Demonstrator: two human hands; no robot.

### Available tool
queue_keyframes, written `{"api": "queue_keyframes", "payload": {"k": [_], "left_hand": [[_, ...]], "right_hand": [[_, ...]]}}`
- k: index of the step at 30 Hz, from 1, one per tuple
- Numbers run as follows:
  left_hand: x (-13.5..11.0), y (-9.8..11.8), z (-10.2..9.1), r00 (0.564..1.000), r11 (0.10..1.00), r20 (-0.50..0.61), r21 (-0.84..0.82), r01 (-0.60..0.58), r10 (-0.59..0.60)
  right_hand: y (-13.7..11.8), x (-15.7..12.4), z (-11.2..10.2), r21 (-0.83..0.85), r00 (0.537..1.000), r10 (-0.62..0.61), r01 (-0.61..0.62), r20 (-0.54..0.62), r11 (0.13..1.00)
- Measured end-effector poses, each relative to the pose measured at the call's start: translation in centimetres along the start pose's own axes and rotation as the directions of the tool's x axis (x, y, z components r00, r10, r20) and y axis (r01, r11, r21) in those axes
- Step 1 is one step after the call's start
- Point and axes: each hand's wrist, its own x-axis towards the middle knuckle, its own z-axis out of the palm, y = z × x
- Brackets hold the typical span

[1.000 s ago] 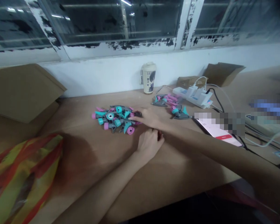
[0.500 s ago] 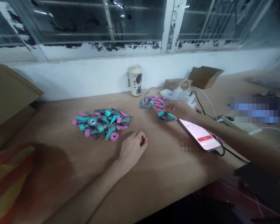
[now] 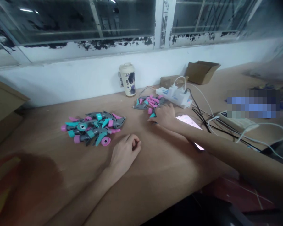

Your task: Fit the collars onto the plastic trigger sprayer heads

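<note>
A heap of small grey, teal and pink plastic parts (image 3: 93, 127) lies left of centre on the wooden table (image 3: 155, 175). A smaller heap of the same parts (image 3: 148, 102) lies further right, by a power strip. My left hand (image 3: 124, 153) rests on the table in front of the big heap, fingers curled loosely inward, nothing visible in them. My right hand (image 3: 162, 115) lies over the near edge of the smaller heap, fingers bent down onto a teal and grey part (image 3: 152, 115).
A paper coffee cup (image 3: 127, 79) stands by the white wall. A white power strip (image 3: 175, 95) with plugs and cables sits at the right, a lit phone (image 3: 191, 124) under my right forearm. Cardboard boxes (image 3: 201, 71) stand at the back right and far left.
My right hand went from the big heap over to the smaller heap and now lies on its near edge. The view swung right. My left hand stayed curled on the table.
</note>
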Motion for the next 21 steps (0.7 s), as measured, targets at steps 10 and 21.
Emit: {"api": "queue_keyframes", "payload": {"k": [10,21], "left_hand": [[0.1,-0.2,-0.1,1.000,0.996,-0.028,-0.091,0.008,-0.011],[0.7,-1.3,0.2,0.961,0.693,-0.052,-0.704,0.158,-0.272]], "right_hand": [[-1.3,-4.6,-1.6,-0.055,0.965,-0.148,0.139,-0.215,0.989],[-3.6,-5.7,0.3,0.193,0.741,-0.465,0.608,-0.484,0.770]]}}
